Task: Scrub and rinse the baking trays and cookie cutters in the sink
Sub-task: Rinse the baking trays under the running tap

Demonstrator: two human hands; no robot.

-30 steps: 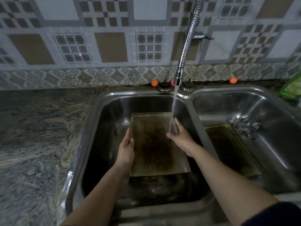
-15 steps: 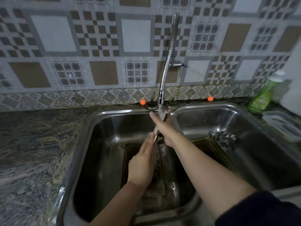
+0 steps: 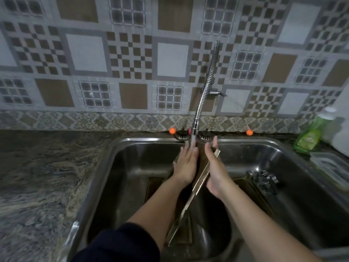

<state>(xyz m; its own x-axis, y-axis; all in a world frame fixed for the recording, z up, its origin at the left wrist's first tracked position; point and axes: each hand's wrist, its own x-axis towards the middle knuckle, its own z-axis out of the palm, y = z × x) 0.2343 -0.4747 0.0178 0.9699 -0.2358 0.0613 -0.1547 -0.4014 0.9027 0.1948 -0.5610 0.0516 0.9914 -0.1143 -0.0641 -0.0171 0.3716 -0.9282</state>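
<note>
A: Item one, far left?
B: Granite counter (image 3: 37,176), mottled grey and tan, running to the rim of the double steel sink (image 3: 105,167).

A: Left basin contents?
B: One baking tray (image 3: 196,188), tipped up on edge, seen edge-on as a pale metal strip running from the near bottom of the basin up toward the spout. A second dark tray lies flat beneath it, only partly seen.

A: Hands?
B: Left hand (image 3: 186,163) flat against the left face of the upright tray, fingers straight and together, directly under the water stream. Right hand (image 3: 215,167) flat against the tray's right face, fingers extended and together, thumb lying along the upper edge. The tray stands between the two palms.

A: Faucet?
B: Coiled chrome faucet (image 3: 205,89), running, spout just above the left fingertips.

A: Right basin?
B: Another baking tray (image 3: 251,190) lying flat; a cluster of metal cookie cutters (image 3: 264,176) at its far end.

A: Far right?
B: Green soap bottle (image 3: 309,137) on the counter; clear lidded container (image 3: 330,165) beside it.
</note>
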